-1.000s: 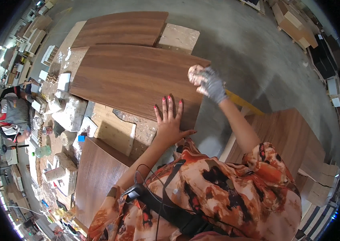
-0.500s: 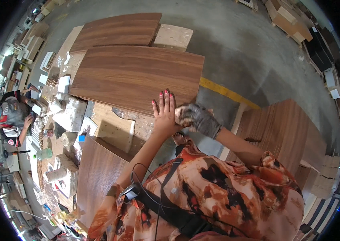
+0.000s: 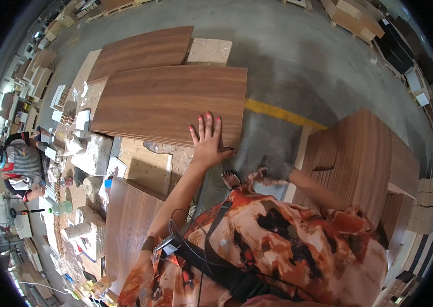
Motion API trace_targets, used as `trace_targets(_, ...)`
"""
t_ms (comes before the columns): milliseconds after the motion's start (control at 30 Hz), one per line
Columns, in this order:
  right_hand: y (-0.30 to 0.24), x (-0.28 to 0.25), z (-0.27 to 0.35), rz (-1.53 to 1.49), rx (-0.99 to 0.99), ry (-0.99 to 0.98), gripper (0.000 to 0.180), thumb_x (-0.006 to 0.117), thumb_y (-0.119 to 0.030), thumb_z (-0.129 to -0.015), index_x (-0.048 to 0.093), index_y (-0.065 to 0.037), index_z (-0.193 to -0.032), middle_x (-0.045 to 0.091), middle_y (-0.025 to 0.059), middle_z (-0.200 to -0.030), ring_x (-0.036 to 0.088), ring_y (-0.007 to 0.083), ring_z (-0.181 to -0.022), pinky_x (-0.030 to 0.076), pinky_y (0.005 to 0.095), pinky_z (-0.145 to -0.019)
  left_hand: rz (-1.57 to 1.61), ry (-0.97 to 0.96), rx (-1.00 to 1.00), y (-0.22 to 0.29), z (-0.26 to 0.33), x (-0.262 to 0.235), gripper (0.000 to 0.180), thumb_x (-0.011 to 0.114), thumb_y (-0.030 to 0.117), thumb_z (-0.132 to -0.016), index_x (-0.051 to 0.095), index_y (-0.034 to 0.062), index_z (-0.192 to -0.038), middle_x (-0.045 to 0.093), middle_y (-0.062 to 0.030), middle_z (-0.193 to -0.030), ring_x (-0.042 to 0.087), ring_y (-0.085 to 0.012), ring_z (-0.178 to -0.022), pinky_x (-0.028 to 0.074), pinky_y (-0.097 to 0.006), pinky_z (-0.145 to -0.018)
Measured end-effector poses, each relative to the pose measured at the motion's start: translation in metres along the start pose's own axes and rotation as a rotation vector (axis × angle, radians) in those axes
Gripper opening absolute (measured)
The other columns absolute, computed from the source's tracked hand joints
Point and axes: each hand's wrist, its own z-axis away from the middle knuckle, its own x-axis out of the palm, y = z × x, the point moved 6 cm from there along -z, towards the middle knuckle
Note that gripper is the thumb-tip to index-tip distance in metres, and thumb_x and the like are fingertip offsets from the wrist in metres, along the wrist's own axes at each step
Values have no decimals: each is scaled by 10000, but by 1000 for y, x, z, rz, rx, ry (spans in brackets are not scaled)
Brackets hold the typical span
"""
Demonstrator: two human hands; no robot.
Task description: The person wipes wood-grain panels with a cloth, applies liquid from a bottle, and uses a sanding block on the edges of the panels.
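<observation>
Fabric in orange, black and cream fills the near bottom of the view, and both forearms rise out of it. The right hand [image 3: 274, 170], in a grey work glove, hangs low near the body over the grey concrete floor [image 3: 298, 66]; whether it grips anything cannot be told, as the glove is blurred. A bare foot [image 3: 231, 179] shows just left of it on the floor.

Further out, the left hand [image 3: 208, 139] lies open and flat, fingers spread, pressing on the near right corner of the large brown wood-veneer panel [image 3: 168, 102]. This panel lies face up on a low stack, its long axis running left to right, its grain along the same line. Its right short edge faces open concrete crossed by a yellow painted line [image 3: 283, 115], so that side has free room. Its near long edge meets a pale chipboard sheet [image 3: 145, 166] and, to the left, lumpy white blocks [image 3: 94, 153].

A second brown veneer panel [image 3: 142, 51] lies beyond, overlapped at its near edge, with a pale square board [image 3: 209, 51] at its right end. To the right stands a tall stack of brown veneered boards [image 3: 359, 153]. Far left, another person in a striped top [image 3: 22, 163] bends over a cluttered bench.
</observation>
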Motion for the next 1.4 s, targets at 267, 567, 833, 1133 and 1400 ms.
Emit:
trace_targets(267, 9, 40, 26, -273, -100, 368, 362, 686, -326, -946, 709, -77, -1207, 633, 215, -1188, 608, 389, -1066, 501, 441, -945, -44, 44, 290, 46, 49, 13, 771, 628, 292, -957, 275, 40, -1595, 184, -173, -1689, 178, -380, -1559, 168, -594, -1233)
trace_targets(567, 12, 69, 15, -287, -116, 471, 294, 682, -189, -879, 730, -104, -1157, 660, 152, -1124, 587, 361, -1064, 479, 447, -950, 286, -223, 691, 42, 78, 23, 471, 596, 221, -995, 536, 42, -1427, 544, -184, -1457, 540, -405, -1315, 394, -479, -1151)
trace_targets(833, -4, 47, 18, -280, -176, 517, 284, 673, -245, -930, 716, -100, -1170, 640, 167, -1145, 600, 366, -1055, 487, 438, -955, 539, 392, -68, -23, 4, -4, 326, 866, 203, -782, 791, 187, -1099, 462, -174, -1555, 364, -367, -1487, 229, -538, -1228)
trace_targets(1133, -7, 55, 9, -385, -130, 375, 312, 707, -261, -889, 742, -111, -1159, 650, 166, -1109, 614, 358, -1031, 488, 435, -938, 448, 69, -232, -16, -10, 2, 579, 942, 317, -676, 681, 214, -1183, 172, -218, -1685, 135, -369, -1574, 72, -613, -1239)
trace_targets(1400, 1, 63, -1, -377, -176, 361, 313, 698, -285, -885, 742, -115, -1144, 640, 173, -1070, 594, 373, -993, 485, 449, -898, 461, -23, -275, -19, -14, 4, 659, 950, 311, -668, 631, 210, -1236, 97, -224, -1700, 81, -381, -1580, 58, -619, -1236)
